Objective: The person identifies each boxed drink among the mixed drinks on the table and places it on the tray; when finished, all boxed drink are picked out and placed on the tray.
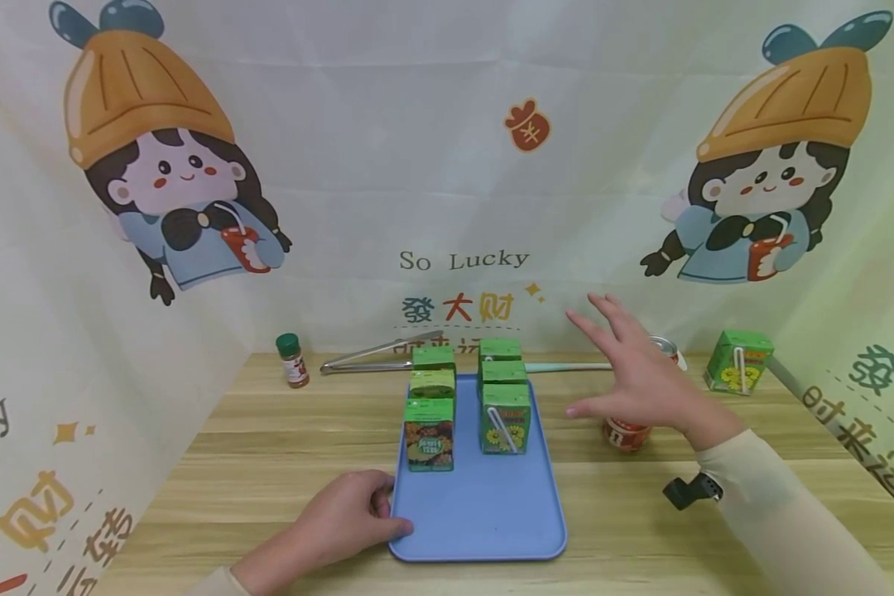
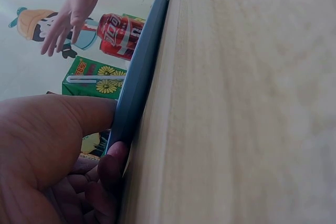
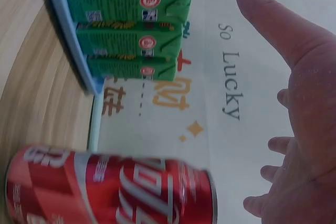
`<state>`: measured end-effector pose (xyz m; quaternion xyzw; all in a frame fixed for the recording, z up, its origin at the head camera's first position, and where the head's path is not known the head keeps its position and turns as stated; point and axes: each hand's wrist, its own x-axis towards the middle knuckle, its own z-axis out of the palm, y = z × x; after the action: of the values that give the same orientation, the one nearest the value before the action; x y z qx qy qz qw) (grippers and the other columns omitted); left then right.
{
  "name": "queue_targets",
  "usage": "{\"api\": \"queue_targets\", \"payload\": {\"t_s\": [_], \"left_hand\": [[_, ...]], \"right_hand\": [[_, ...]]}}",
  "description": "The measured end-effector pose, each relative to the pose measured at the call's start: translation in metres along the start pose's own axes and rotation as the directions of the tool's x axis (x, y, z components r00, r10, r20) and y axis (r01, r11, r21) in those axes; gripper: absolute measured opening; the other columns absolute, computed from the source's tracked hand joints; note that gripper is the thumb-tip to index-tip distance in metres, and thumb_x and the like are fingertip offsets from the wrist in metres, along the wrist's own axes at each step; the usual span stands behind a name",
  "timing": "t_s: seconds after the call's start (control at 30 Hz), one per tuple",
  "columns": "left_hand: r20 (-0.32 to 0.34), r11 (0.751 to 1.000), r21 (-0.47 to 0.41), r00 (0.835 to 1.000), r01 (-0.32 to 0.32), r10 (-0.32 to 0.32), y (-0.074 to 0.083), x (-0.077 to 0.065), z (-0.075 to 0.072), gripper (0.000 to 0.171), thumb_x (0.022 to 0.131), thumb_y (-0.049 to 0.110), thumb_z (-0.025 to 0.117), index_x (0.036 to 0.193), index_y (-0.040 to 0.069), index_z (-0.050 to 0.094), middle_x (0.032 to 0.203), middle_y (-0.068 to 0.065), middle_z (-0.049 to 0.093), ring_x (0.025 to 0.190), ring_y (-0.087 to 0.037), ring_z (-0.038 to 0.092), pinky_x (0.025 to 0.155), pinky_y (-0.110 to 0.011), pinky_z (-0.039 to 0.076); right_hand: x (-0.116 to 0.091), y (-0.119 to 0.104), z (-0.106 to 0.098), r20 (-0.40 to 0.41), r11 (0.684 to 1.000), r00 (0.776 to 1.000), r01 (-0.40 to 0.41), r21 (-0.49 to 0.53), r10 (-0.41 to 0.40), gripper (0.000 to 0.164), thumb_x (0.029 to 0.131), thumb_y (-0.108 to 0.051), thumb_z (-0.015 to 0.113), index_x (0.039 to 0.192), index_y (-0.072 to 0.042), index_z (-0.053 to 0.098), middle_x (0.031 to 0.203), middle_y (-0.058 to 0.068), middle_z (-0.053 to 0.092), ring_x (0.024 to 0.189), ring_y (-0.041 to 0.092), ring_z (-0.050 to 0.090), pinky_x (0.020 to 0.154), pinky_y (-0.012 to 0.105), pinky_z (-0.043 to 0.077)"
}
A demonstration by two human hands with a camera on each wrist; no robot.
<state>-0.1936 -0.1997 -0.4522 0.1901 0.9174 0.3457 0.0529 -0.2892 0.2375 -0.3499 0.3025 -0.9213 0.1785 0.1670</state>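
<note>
My left hand (image 1: 353, 511) pinches the left rim of the blue tray (image 1: 484, 513), thumb on top and fingertips at the underside, as the left wrist view shows. On the tray stand two rows of green drink cartons: the left row ends in a dark-pictured carton (image 1: 430, 439), the right row in a chrysanthemum carton (image 1: 505, 422) with a straw. Right of the tray, my right hand (image 1: 641, 372) hovers with spread fingers and holds nothing. A red cola can (image 1: 627, 434) stands partly hidden behind that hand; in the right wrist view the can (image 3: 110, 187) is apart from the fingers.
Another chrysanthemum carton (image 1: 739, 362) stands at the back right. Metal tongs (image 1: 368, 364) and a spice jar with a green cap (image 1: 293, 361) are at the back left. A pale green handle (image 1: 566, 367) lies behind the tray. A printed cloth (image 1: 387, 165) hangs behind the wooden table.
</note>
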Motion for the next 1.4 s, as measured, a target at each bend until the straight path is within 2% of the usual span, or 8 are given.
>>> {"api": "queue_targets", "payload": {"t_s": [0.13,0.23,0.37,0.6,0.83,1.1,1.4], "left_hand": [[0.0,1.0,-0.002,1.0,-0.002,0.002,-0.001,0.0,0.0,0.034,0.087,0.033,0.096,0.095,0.014,0.07,0.072,0.009,0.06,0.061,-0.007,0.052,0.057,-0.027,0.041],[-0.004,1.0,-0.002,1.0,-0.007,0.007,-0.001,-0.001,0.001,0.034,0.087,0.034,0.096,0.095,0.014,0.07,0.072,0.009,0.06,0.061,-0.007,0.052,0.057,-0.027,0.041],[-0.009,1.0,0.002,1.0,-0.011,0.011,-0.002,-0.001,0.001,0.034,0.087,0.034,0.096,0.094,0.015,0.07,0.072,0.01,0.06,0.061,-0.006,0.052,0.057,-0.027,0.041],[-0.013,1.0,0.004,1.0,-0.013,0.013,-0.002,-0.002,0.001,0.034,0.087,0.033,0.097,0.094,0.014,0.07,0.072,0.01,0.06,0.061,-0.006,0.052,0.057,-0.027,0.041],[-0.008,1.0,-0.004,1.0,0.003,-0.003,-0.001,-0.001,0.001,0.034,0.087,0.034,0.096,0.097,0.014,0.071,0.072,0.01,0.06,0.061,-0.006,0.052,0.057,-0.027,0.042],[-0.018,1.0,0.004,1.0,-0.016,0.016,-0.002,-0.001,0.001,0.034,0.087,0.034,0.097,0.095,0.014,0.07,0.072,0.01,0.06,0.061,-0.006,0.052,0.057,-0.027,0.042],[-0.017,1.0,0.003,1.0,-0.02,0.02,-0.003,0.0,0.002,0.034,0.087,0.034,0.097,0.095,0.015,0.07,0.072,0.01,0.06,0.061,-0.006,0.052,0.057,-0.027,0.042]], "right_hand": [[-0.01,0.008,-0.009,0.009,0.999,0.999,-0.041,-0.012,0.042,0.129,0.077,-0.059,0.1,0.178,-0.025,0.026,0.185,0.015,0.009,0.168,0.05,0.007,0.114,0.088,0.028],[-0.017,0.013,-0.016,0.018,0.996,0.996,-0.087,-0.007,0.087,0.129,0.078,-0.059,0.099,0.178,-0.026,0.025,0.185,0.015,0.006,0.167,0.051,0.008,0.11,0.088,0.034],[-0.024,0.021,-0.024,0.012,0.994,0.994,-0.111,-0.006,0.111,0.127,0.079,-0.059,0.099,0.178,-0.024,0.026,0.185,0.017,0.007,0.165,0.055,0.014,0.107,0.087,0.037],[-0.034,0.041,-0.032,-0.039,0.993,0.993,-0.113,-0.033,0.112,0.125,0.077,-0.054,0.101,0.175,-0.02,0.032,0.182,0.024,0.014,0.161,0.058,0.02,0.107,0.09,0.033],[-0.046,0.063,-0.046,-0.051,0.99,0.989,-0.14,-0.014,0.14,0.115,0.083,-0.044,0.097,0.175,-0.02,0.033,0.181,0.026,0.015,0.158,0.063,0.024,0.103,0.093,0.034],[-0.058,0.09,-0.055,-0.051,0.978,0.977,-0.208,0.011,0.209,0.114,0.083,-0.039,0.096,0.174,-0.016,0.032,0.179,0.032,0.015,0.159,0.065,0.018,0.102,0.094,0.03],[-0.07,0.122,-0.055,-0.039,0.957,0.956,-0.29,-0.023,0.289,0.11,0.087,-0.041,0.091,0.173,-0.008,0.032,0.175,0.038,0.015,0.158,0.067,0.013,0.108,0.093,0.024]]}}
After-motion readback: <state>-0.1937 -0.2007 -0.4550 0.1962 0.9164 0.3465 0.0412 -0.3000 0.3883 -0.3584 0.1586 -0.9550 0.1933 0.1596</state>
